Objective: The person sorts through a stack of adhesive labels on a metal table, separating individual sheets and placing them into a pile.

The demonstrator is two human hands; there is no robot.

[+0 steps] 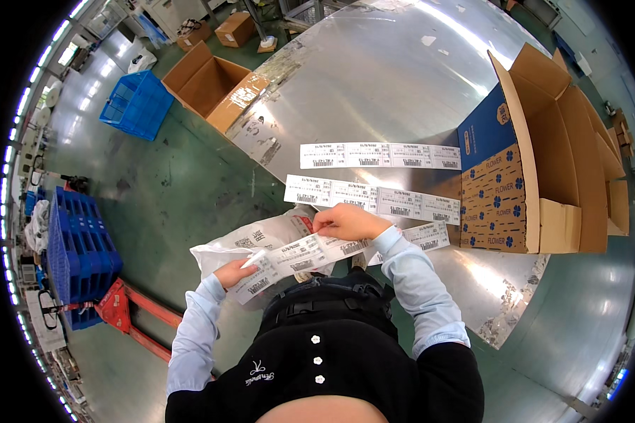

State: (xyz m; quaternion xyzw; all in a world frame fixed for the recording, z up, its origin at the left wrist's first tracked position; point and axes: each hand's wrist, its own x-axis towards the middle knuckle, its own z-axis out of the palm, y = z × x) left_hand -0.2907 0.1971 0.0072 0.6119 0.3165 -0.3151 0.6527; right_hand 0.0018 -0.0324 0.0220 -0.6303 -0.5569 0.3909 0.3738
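Observation:
A strip of white printed labels [296,257] stretches between my two hands just above my waist. My left hand [234,271] pinches its lower left end. My right hand [347,221] grips the strip near its upper right part, fingers curled over the paper. Under the strip lies a white plastic mailer bag [250,240] at the edge of the shiny metal table [374,77]. Two more label strips lie flat on the table beyond my hands, one at the back [379,155] and one nearer [371,199]. A third strip [430,236] pokes out by my right sleeve.
An open cardboard box [550,155] with a blue patterned side lies on the table at right. On the green floor at left stand an open brown carton [212,84], a blue crate [137,104], stacked blue pallets [81,254] and a red pallet jack [130,310].

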